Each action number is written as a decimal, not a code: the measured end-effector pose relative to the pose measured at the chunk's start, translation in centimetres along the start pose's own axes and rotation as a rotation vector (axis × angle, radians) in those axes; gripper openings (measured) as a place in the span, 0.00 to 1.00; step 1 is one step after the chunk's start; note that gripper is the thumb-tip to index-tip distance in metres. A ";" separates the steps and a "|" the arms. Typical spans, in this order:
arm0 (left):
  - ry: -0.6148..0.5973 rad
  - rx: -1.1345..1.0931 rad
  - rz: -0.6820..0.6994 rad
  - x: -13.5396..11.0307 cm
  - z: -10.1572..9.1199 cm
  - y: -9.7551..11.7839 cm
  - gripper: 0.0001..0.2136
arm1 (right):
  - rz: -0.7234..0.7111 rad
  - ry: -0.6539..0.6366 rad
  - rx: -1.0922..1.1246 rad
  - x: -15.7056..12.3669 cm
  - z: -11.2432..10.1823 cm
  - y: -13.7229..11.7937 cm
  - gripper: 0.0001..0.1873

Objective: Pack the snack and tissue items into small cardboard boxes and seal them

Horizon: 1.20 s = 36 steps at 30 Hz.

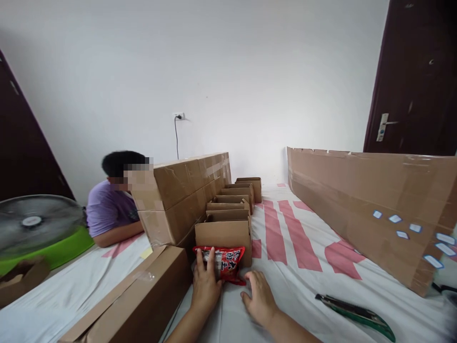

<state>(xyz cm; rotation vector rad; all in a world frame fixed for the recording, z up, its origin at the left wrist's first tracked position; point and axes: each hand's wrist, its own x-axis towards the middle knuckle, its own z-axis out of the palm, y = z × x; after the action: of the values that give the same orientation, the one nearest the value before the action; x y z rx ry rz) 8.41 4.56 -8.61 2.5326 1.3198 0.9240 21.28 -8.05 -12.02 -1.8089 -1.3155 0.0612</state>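
Note:
A red plastic food packet (230, 264) with large white and black characters stands against the front of the nearest small open cardboard box (223, 233). My left hand (206, 288) holds it at its left part, with two fingers stretched over its front. Just right of the packet's lower corner is my right hand (259, 296). Its thumb and forefinger are apart and nothing is between them. Behind the nearest box, several more small open boxes (228, 206) run in a row toward the wall. Their insides are mostly hidden.
A long cardboard box (143, 290) lies at left, below stacked taped cartons (185, 186). A cardboard panel (357, 190) with blue-edged labels stands at right. A green utility knife (357, 314) lies on the white-and-pink cloth (293, 286). A person in purple (110, 209) leans beside a fan (39, 224).

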 end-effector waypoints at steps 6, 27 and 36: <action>0.011 -0.073 0.026 0.9 0.4 -0.8 0.42 | -0.025 0.018 0.024 0.0 0.0 0.2 0.16; 0.096 -0.068 0.003 -0.8 -1.4 0.4 0.26 | -0.190 0.330 0.142 7.9 -7.9 -3.8 0.21; -0.216 -0.267 -0.089 -0.3 -0.3 0.0 0.27 | -0.245 -0.071 -0.440 29.3 -7.9 -7.0 0.20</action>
<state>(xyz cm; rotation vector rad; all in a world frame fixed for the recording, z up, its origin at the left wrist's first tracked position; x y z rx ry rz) 8.11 4.23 -8.49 2.2772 1.1504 0.7308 32.86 10.69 9.96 -1.9989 -1.6914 -0.3231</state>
